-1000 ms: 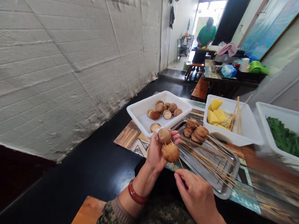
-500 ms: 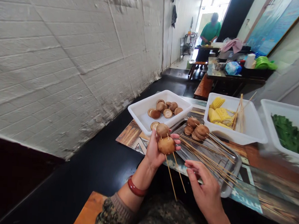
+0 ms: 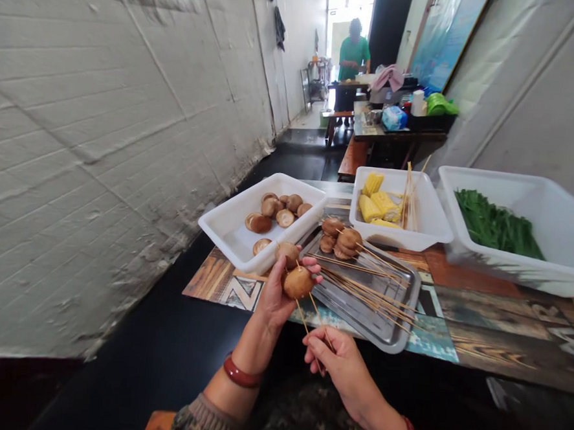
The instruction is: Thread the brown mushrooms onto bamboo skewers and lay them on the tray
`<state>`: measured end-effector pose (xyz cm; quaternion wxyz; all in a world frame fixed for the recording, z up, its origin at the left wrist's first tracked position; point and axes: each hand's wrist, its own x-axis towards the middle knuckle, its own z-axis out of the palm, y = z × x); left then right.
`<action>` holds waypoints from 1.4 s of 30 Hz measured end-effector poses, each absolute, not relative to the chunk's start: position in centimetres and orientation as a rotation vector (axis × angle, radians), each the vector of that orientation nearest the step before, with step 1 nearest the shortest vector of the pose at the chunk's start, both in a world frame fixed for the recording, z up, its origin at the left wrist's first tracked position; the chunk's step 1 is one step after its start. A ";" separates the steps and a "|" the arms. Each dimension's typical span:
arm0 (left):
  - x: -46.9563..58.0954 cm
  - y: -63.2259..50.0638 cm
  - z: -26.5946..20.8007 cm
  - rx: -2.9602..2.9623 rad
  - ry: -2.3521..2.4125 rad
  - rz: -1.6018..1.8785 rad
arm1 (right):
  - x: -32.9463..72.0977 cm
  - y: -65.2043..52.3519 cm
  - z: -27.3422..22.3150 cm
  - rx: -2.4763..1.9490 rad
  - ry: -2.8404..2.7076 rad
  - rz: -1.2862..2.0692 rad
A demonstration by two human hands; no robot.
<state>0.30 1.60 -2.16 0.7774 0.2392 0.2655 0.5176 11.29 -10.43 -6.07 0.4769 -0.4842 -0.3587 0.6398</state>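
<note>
My left hand (image 3: 277,286) is closed around two brown mushrooms (image 3: 298,282), one above the other, threaded on a pair of bamboo skewers (image 3: 303,316). The lower ends of those skewers are gripped by my right hand (image 3: 331,351), its fingers pinched together. Just past my left hand stands a white tub (image 3: 218,227) holding several loose mushrooms (image 3: 270,207). To the right of it, a metal tray (image 3: 381,334) carries finished-looking mushroom skewers (image 3: 348,240) and several bare bamboo skewers (image 3: 369,298).
Behind the tray sits a white tub (image 3: 432,227) with corn pieces (image 3: 379,204) and upright sticks. At right, another white tub (image 3: 566,258) contains green leaves (image 3: 498,221). A patterned tabletop (image 3: 495,312) lies beneath. Far back, a person in green (image 3: 354,55) stands by a table.
My right hand has moved left and closed on the skewers' lower ends; before, it was apart from them. The view has turned right, so the scene sits further left.
</note>
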 end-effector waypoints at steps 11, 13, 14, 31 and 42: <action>0.2 1.1 -1.1 0.549 0.575 1.206 | 12.4 -11.7 -7.6 -1.323 -1.259 1.144; 0.4 0.8 -0.9 0.554 0.579 1.218 | 13.0 -11.8 -7.3 -1.344 -1.414 0.789; 0.5 0.7 -0.8 0.559 0.582 1.234 | 13.3 -11.8 -7.0 -1.341 -1.487 0.597; 1.0 -1.2 -0.7 0.599 0.659 1.395 | 12.6 -9.9 -5.4 -1.314 -1.951 -0.008; -0.3 -0.3 -2.3 0.651 0.702 1.357 | 11.8 -10.8 -5.2 -1.342 -1.999 0.057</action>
